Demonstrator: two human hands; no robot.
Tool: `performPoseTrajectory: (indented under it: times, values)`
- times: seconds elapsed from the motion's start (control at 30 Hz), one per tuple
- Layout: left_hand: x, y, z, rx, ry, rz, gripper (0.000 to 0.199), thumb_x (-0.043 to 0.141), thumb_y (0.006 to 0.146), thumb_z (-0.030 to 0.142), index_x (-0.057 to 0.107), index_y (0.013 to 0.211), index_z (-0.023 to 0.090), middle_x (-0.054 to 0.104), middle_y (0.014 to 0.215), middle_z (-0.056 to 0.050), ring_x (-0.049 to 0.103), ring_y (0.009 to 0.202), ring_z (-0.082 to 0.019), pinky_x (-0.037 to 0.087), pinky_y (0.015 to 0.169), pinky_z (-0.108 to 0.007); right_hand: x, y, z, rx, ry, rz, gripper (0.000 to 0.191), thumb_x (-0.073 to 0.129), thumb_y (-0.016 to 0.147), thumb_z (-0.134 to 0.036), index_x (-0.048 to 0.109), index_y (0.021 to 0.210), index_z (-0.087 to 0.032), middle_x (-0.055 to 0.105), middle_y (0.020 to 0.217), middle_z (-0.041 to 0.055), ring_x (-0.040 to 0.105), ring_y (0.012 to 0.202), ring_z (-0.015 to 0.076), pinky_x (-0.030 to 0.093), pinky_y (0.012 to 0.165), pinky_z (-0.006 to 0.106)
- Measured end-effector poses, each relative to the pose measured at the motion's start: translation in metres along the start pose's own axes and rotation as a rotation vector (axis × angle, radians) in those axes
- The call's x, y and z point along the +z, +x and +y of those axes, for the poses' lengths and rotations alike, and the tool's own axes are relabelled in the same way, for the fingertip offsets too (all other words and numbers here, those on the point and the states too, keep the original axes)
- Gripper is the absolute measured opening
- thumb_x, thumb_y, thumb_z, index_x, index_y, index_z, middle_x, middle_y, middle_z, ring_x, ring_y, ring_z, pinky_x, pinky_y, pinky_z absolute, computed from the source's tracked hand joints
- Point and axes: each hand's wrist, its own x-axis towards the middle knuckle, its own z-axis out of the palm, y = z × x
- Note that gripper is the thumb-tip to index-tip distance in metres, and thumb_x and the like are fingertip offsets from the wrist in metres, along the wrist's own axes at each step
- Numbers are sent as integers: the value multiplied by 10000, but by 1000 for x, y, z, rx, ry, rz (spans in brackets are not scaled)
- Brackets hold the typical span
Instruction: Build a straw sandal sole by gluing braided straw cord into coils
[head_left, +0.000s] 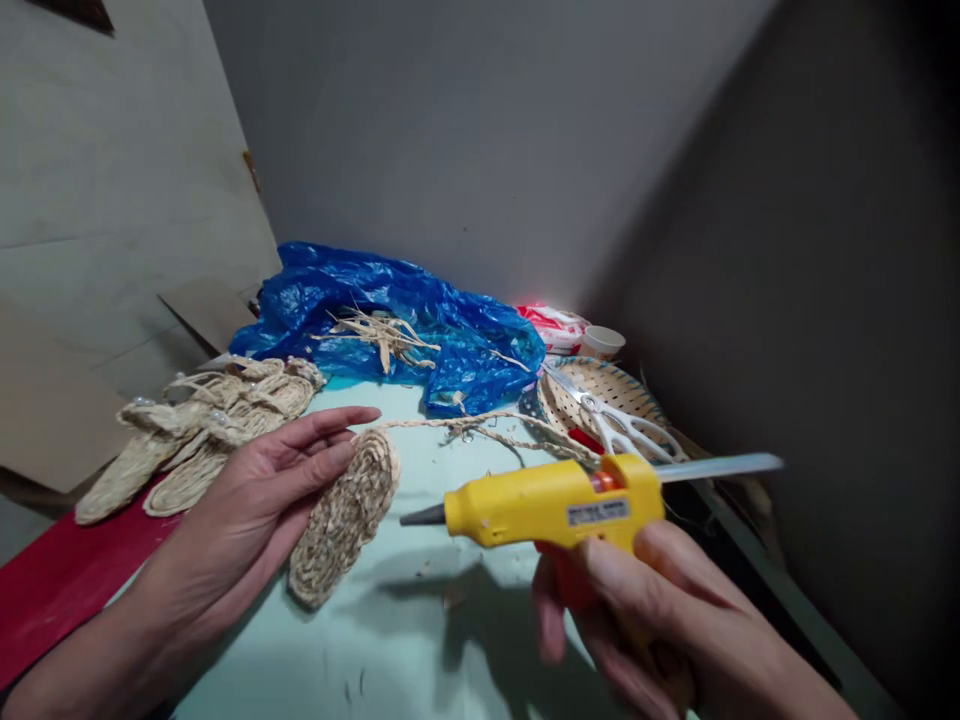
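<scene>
On the near right, the right hand (645,600) was wrapped around the handle of a yellow glue gun (517,500), its fingers closed on the grip. A pale glue stick (720,467) jutted from the back, and the dark nozzle pointed left, just beside a woven straw sole (349,520) but apart from it. The left hand (262,500) had its thumb and fingers closed on the sole's left edge, over the pale green tabletop (405,630). From the sole's far end a braided cord (427,422) ran right. Farther left, straw slippers (217,430) lay grouped by a red surface (75,580). Farther right, scissors (600,410) lay across a woven basket (611,378). Beyond were a crumpled blue plastic bag (345,280) topped with loose straw (382,337), a red-and-white packet (553,330) and a pale cup (602,342).
</scene>
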Motion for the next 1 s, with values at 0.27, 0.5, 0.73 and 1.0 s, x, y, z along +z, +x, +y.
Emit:
performPoseTrajectory:
  times: [0.27,0.5,0.73,1.0]
  values:
    - [-8,-2,18,244,317,120,308,912,646,405,835,896,242,846,915,-24,752,821,-170,572,713,-137,14,27,20,270,375,-247,599,506,957,-625,764,851,-95,568,547,1,461,432,71,314,483,186]
    - [-8,-19,13,644,713,168,84,804,758,406,841,831,423,834,926,64,734,924,-198,511,877,-158,18,33,15,241,-279,-129,594,450,983,-656,684,782,-149,681,751,81,627,673,194,431,596,271]
    - [-2,-19,-1,766,734,-4,176,748,831,326,829,896,468,819,879,65,727,797,-195,534,707,-175,12,14,1,-106,-775,19,389,400,1058,-365,636,788,-214,670,690,38,585,536,168,409,520,292]
    - [-4,-22,-6,770,817,-175,255,726,853,228,831,935,445,804,841,47,725,757,-174,510,738,-159,26,16,-13,-708,-869,428,157,561,1017,-196,645,1131,-127,744,1035,89,652,939,238,484,924,406]
